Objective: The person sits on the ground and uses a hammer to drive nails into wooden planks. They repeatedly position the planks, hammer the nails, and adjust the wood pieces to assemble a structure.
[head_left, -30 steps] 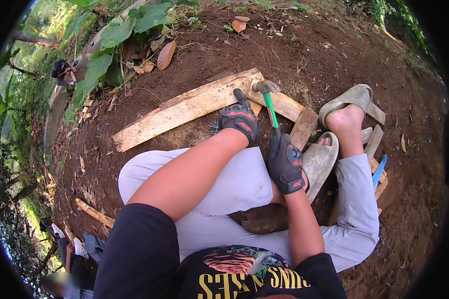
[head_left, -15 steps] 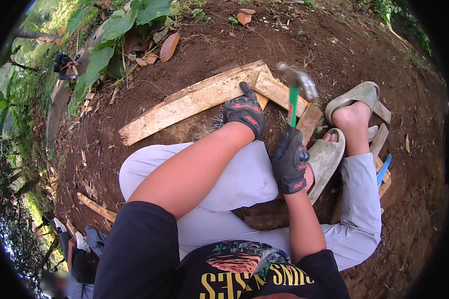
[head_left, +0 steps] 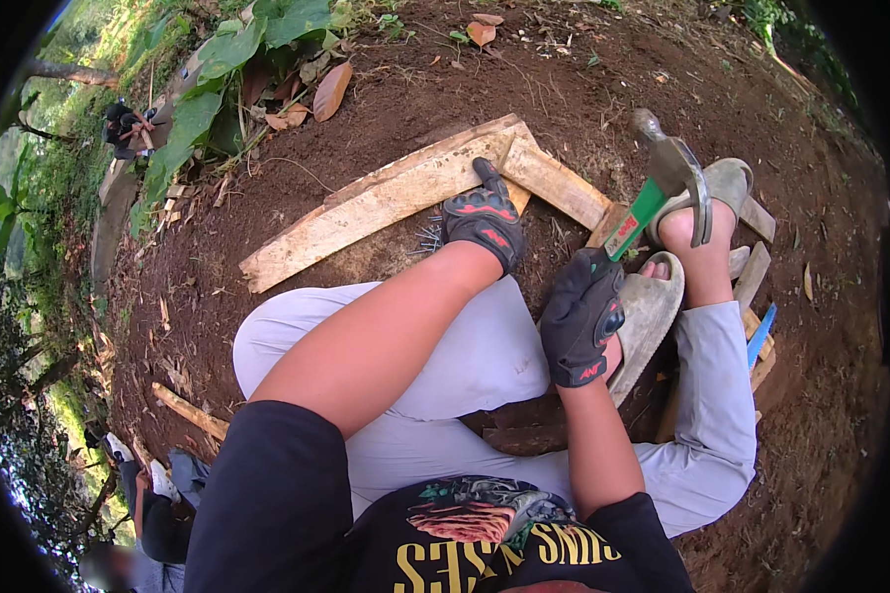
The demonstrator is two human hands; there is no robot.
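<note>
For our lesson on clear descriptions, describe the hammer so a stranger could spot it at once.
Start at the long pale board on the soil, then go down and right to the black-gloved right hand. The hammer slants up and right from that fist. Unlike the wood nearby, it has a green handle and metal claw head.

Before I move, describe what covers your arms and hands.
My left hand and right hand wear dark gloves with raised knuckle guards and red cuff lettering. Red trim shows on the left glove. Black short sleeves leave both forearms bare.
</note>
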